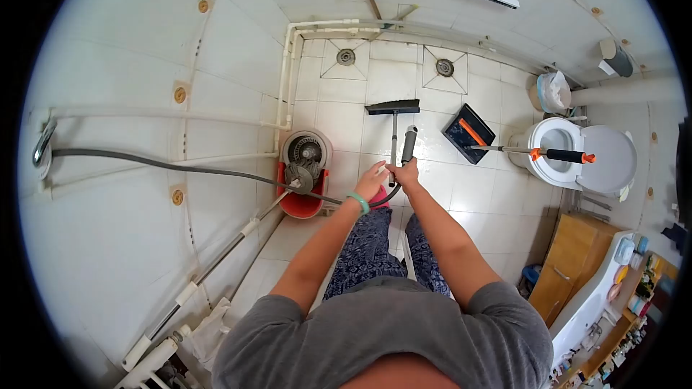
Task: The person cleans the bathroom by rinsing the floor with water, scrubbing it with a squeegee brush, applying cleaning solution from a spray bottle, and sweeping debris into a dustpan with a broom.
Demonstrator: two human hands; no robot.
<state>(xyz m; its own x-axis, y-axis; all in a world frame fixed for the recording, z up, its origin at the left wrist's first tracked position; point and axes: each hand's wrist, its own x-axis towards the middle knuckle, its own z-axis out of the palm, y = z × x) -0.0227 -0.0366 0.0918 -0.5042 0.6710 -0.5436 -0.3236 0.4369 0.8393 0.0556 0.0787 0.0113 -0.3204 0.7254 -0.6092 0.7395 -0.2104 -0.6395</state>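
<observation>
- Grey shirt (389, 320) closest; beyond it, the hose nozzle (409, 144) is grasped by the fingers of the right hand (406, 171), over the tiled floor (461, 194).
- Left hand (372, 180) is held at the handle of the broom (393, 107); whether its fingers grip cannot be told.
- Rinsing the broom seems in hand; steady aim is called for.

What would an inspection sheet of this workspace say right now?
Surface: white tiled floor with two round drains; wetness hard to judge.
Job's things: hose handset in hand; broom just ahead.
Clutter: black dustpan on the floor; mop at the red bucket.
Hands: right hand closed around the handset; left hand close beside it, grip unclear.
Cables: nothing seen; a grey hose runs from the left wall, crossing the mop.
Surroundings: toilet with lid up; wooden cabinet.
</observation>
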